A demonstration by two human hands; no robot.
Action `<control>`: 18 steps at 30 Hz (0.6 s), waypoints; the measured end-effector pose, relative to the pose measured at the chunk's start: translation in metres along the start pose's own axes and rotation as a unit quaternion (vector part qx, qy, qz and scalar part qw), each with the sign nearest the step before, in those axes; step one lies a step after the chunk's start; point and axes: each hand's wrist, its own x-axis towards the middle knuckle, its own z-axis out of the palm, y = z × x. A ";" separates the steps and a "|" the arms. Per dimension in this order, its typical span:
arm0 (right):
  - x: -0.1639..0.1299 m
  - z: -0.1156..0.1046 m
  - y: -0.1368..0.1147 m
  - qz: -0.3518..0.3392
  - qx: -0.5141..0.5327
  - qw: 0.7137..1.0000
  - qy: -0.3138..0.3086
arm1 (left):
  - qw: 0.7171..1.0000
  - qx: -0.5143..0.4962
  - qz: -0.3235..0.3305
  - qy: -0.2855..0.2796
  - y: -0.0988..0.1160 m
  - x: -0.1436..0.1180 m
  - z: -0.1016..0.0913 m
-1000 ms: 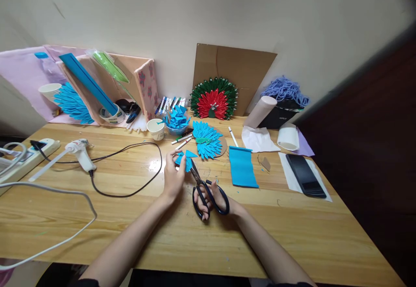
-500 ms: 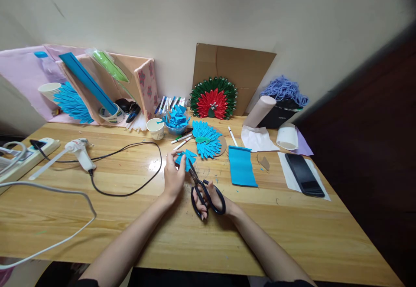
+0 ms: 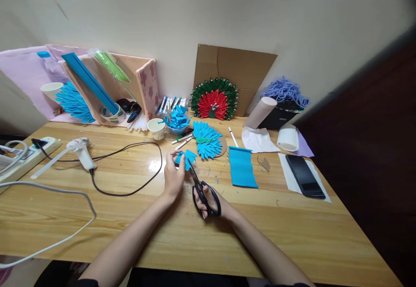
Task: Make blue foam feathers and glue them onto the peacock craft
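My left hand (image 3: 173, 175) pinches a small blue paper piece (image 3: 187, 158) between thumb and fingers. Black-handled scissors (image 3: 196, 180) are in my right hand (image 3: 208, 201), with fingers through the loops. The blades point up and left, their tips at the edge of the paper piece. Beyond my hands lies a blue feathered paper bird (image 3: 208, 139) with a green body, on a round cardboard base (image 3: 223, 145). To the right is a sheet of blue crepe paper (image 3: 242, 167). A clear bowl of blue paper scraps (image 3: 177, 120) stands behind my left hand.
At left are a glue gun (image 3: 81, 153), its black cord (image 3: 126, 195) and a power strip (image 3: 29, 159). A paper cup (image 3: 156, 129) and markers (image 3: 182, 139) stand near the bowl. A red-green peacock craft (image 3: 214, 100) leans on cardboard (image 3: 250, 72). A phone (image 3: 304, 177) lies at right.
The scissor handles have come closer together as my right hand closed, and the blades now look nearly shut. My left hand stays in place with the blue paper piece.
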 end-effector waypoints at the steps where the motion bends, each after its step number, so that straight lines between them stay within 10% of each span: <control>1: 0.000 0.001 -0.002 0.000 -0.001 1.000 0.004 | 1.000 -0.001 0.002 0.002 0.000 0.000 0.000; 18: 0.003 0.001 -0.001 0.017 0.008 0.999 0.033 | 0.992 -0.099 -0.059 -0.057 -0.006 0.002 0.005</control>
